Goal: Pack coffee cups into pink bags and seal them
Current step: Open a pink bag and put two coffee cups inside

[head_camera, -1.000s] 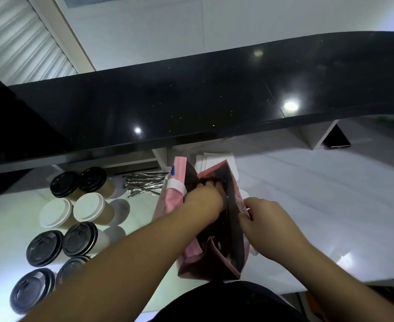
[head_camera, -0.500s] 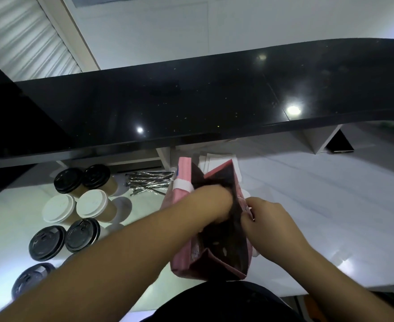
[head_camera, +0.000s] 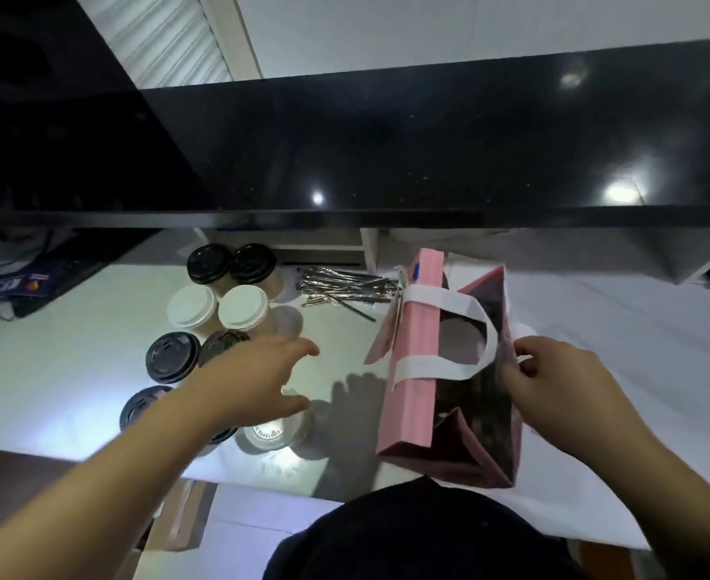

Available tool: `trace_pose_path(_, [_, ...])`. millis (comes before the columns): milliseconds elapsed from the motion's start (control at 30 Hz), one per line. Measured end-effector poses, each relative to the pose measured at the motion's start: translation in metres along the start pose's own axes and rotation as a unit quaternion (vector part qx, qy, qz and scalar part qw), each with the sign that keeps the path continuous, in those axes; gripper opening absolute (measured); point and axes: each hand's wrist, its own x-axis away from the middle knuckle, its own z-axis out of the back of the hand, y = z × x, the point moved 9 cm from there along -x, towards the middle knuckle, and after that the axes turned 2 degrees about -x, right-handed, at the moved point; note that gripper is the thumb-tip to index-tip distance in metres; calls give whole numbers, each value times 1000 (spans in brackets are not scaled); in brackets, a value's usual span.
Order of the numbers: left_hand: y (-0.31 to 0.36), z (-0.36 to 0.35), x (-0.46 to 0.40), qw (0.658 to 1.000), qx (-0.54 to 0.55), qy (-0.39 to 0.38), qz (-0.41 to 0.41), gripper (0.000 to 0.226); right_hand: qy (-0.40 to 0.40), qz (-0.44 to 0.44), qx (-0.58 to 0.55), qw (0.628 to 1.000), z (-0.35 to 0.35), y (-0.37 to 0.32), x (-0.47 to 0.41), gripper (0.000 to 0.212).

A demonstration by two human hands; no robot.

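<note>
Right hand (head_camera: pixel 554 383) pinching pink bag (head_camera: pixel 411 370) rim, left hand (head_camera: pixel 257 378) spread (empty) above seemingly untouched lidded cups (head_camera: pixel 242 307)

A glossy black raised counter (head_camera: pixel 386 152) is seen across the upper part of the view, with ceiling lights mirrored in it. Below it, a white desk (head_camera: pixel 596 337) is spread. A bundle of wrapped straws (head_camera: pixel 344 286) is laid on the desk near the back. At the far left, a dark keyboard (head_camera: pixel 64 265) and cables are partly seen. A brown cardboard box (head_camera: pixel 177 517) is placed under the desk's near edge.
</note>
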Motion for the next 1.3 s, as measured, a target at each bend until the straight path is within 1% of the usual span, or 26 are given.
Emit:
trace_pose_path(67, [-15, -33, 12, 999, -19, -31, 18, 86, -1, 2, 2, 1000, -4, -2, -3, 25])
trace_pose_path(133, [-23, -62, 19, 997, -28, -65, 30, 94, -4, 2, 0, 1000, -8, -4, -4, 24])
trace_pose_path(200, [-28, -83, 22, 994, -34, -92, 40, 93, -3, 1, 0, 1000, -10, -6, -5, 24])
trace_pose_path(300, [-30, -93, 19, 995, -25, -87, 50, 86, -3, -2, 3, 1000, -13, -6, -6, 23])
trace_pose_path(367, [-29, -86, 18, 995, -27, -81, 51, 86, 0, -7, 2, 1000, -14, -5, -5, 22])
trace_pose_path(433, [-28, -64, 21, 996, -8, -66, 55, 89, -1, -10, 1, 1000, -16, -4, -3, 23])
trace_pose_path(500, [-25, -20, 24, 998, 34, -13, 59, 92, 1, -10, 0, 1000, -14, -6, -1, 24])
trace_pose_path(600, [-5, 73, 33, 987, 75, 133, 42, 93, 0, -4, -6, 1000, -13, -7, 3, 22])
trace_pose_path(667, [24, 131, 44, 966, 95, 241, 5, 93, 1, -3, -12, 1000, -12, -6, 7, 22])
trace_pose_path(700, [44, 154, 50, 953, 105, 284, -23, 93, 2, -2, -14, 1000, -12, -5, 9, 23])
trace_pose_path(733, [65, 170, 53, 943, 113, 309, -53, 92, 2, 0, -16, 1000, -12, -5, 10, 22])
trace_pose_path(767, [86, 180, 53, 938, 120, 315, -84, 91, 1, 1, -21, 1000, -12, -4, 11, 21])
trace_pose_path(833, [125, 181, 41, 939, 126, 285, -143, 90, -2, 0, -32, 999, -10, -4, 12, 17])
trace_pose_path(900, [156, 165, 18, 953, 96, 227, -177, 92, 5, 3, -29, 1000, -5, -4, 14, 19])
trace_pose_path(967, [171, 138, -7, 966, 38, 172, -187, 96, 18, 9, -20, 1000, 0, -4, 17, 28])
trace_pose_path(1033, [174, 114, -27, 975, 9, 120, -189, 96, 26, 11, -14, 999, 5, -3, 19, 38])
trace_pose_path(1100, [180, 94, -44, 980, 12, 58, -191, 90, 33, 10, -17, 999, 8, 0, 21, 43])
trace_pose_path(1200, [191, 64, -63, 981, -27, -19, -192, 72, 39, 4, -28, 999, 9, 5, 22, 43])
trace_pose_path(1300, [203, 38, -76, 974, -66, -38, -213, 66, 36, -2, -31, 999, 8, 9, 22, 40])
